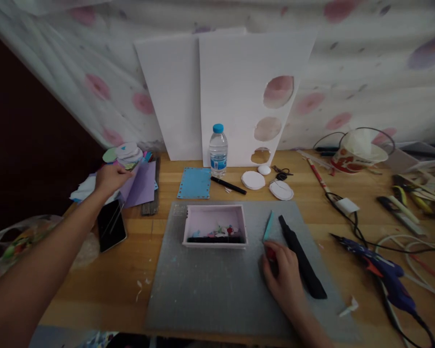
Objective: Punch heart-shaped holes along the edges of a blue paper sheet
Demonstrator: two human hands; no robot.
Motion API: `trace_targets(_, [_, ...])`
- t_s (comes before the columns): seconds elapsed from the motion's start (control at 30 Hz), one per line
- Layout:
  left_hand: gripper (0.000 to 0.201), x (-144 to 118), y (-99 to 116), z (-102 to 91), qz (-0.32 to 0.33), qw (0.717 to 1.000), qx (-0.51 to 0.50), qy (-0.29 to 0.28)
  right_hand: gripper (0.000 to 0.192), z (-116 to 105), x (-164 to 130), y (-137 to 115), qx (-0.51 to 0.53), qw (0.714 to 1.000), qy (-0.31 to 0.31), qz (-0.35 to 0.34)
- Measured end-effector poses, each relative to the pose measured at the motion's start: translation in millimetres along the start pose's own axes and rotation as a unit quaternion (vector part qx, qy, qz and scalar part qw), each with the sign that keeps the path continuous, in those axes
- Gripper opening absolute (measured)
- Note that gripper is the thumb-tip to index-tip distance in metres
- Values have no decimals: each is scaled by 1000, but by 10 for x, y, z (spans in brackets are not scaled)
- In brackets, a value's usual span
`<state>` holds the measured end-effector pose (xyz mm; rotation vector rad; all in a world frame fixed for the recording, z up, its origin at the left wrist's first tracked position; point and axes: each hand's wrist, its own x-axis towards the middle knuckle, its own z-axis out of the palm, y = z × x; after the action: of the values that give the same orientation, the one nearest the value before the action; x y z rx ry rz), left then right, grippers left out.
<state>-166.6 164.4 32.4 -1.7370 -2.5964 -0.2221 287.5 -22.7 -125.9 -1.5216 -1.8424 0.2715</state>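
1. The left hand (110,178) is stretched to the far left of the tabletop (130,285); its grip is closed down onto the pile of coloured papers (137,186), though whether a sheet is actually pinched cannot be told.
2. A dark phone (110,224) is seen just near of that pile; a stack of round cut-outs (127,154) lies at its far edge.
3. The right hand (281,275) is rested on the grey cutting mat (210,285), near right of centre; its fingers are curled loosely, with something small and red at the fingertips; whether it is gripped cannot be told.
4. A thin turquoise strip (268,226) is found just beyond the fingertips; a black knife (301,263) lies just to the right of the hand.
5. A pale pink tray (215,220) holding scraps sits on the far part of the mat; a water bottle (218,151) stands beyond it; a blue glue gun (380,270) lies at the right.
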Motion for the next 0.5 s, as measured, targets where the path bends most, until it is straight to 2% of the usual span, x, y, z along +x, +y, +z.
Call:
trace_targets(0.23, [40,82,137,-486,-3,995,-39,89,27,14,-11,6,-17,1000,-5,-10])
trace_targets(0.37, [48,97,246,-857,14,986,-60,153,25,34,-28,47,-14,1000,5,-8])
trace_targets(0.5, [52,-27,287,-1268,55,969,-91,221,25,59,-28,85,-29,999,15,-20])
